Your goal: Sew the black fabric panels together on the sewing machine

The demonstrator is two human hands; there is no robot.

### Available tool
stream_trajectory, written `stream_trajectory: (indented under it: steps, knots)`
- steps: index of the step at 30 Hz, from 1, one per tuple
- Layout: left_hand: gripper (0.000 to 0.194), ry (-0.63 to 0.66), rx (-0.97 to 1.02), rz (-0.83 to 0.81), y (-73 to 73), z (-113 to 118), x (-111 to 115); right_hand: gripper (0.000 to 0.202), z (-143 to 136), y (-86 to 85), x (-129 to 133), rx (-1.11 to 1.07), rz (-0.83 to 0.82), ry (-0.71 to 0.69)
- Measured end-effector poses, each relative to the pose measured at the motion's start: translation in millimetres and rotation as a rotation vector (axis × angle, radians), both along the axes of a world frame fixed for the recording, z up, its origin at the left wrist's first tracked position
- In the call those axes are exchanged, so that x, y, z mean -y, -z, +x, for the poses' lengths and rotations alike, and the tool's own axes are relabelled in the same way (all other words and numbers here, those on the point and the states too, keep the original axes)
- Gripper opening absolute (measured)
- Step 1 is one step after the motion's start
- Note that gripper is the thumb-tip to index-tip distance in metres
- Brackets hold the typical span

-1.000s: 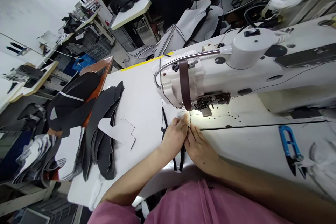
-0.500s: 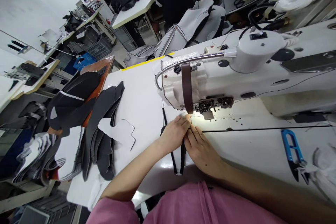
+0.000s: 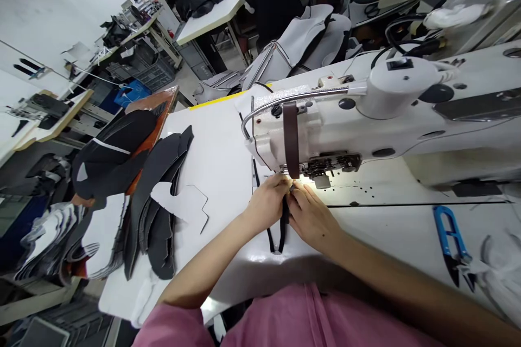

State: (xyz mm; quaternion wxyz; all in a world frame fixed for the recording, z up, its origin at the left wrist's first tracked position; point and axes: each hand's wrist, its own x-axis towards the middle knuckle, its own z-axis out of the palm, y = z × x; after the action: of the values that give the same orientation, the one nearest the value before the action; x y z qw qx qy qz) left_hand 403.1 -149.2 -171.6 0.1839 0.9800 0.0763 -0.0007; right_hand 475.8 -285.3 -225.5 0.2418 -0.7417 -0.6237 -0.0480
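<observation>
My left hand (image 3: 266, 199) is closed, its fingertips pinched together just below the needle area of a white sewing machine (image 3: 325, 127). Right against it is my right hand (image 3: 311, 214), fingers bent and pressed together at the same spot. Between and under the hands lies a black strip (image 3: 282, 236), which hangs toward me in a narrow loop over the table edge side. Another stretch of black strip shows left of the left hand. The fingers hide the part of the strip at the needle. A brown strap (image 3: 290, 138) hangs down the machine head.
Black cut pieces (image 3: 157, 200) are stacked at the left, a white cut piece (image 3: 183, 203) on top. More piles sit on a brown board (image 3: 163, 119). Blue-handled snips (image 3: 451, 238) lie at the right beside clear plastic. Behind the machine are grey padded pieces (image 3: 305, 32) and another person (image 3: 271, 0).
The loop of black strip has drawn up toward the machine, so its near end sits higher. Both hands have shifted slightly, and the left fingers are bent more.
</observation>
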Motion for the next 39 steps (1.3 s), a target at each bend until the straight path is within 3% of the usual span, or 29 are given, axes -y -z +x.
stream_trajectory:
  steps: [6, 26, 29, 34, 37, 39]
  knots:
    - [0.036, 0.012, -0.007, 0.027, 12.1, 4, -1, 0.034, -2, 4.4, 0, -0.062, -0.011, 0.0]
    - [0.028, 0.037, 0.021, -0.062, 9.7, 13, -18, 0.04, -3, 5.1, 2, -0.016, -0.003, 0.002]
    - [0.026, 0.013, 0.009, -0.083, 10.4, 14, -21, 0.032, 9, -6.2, 5, -0.047, -0.035, 0.044]
    - [0.03, -0.154, -0.045, -0.048, 15.1, 17, -22, 0.02, 61, -13.8, 14, 0.061, -0.104, 0.408]
    - [0.03, -0.245, -0.089, 0.086, 17.0, 22, -21, 0.022, 82, -11.3, 29, 0.048, -0.088, 0.348]
    - [0.024, -0.291, -0.109, 0.158, 17.3, 26, -24, 0.026, 80, -11.1, 39, 0.03, 0.03, 0.377]
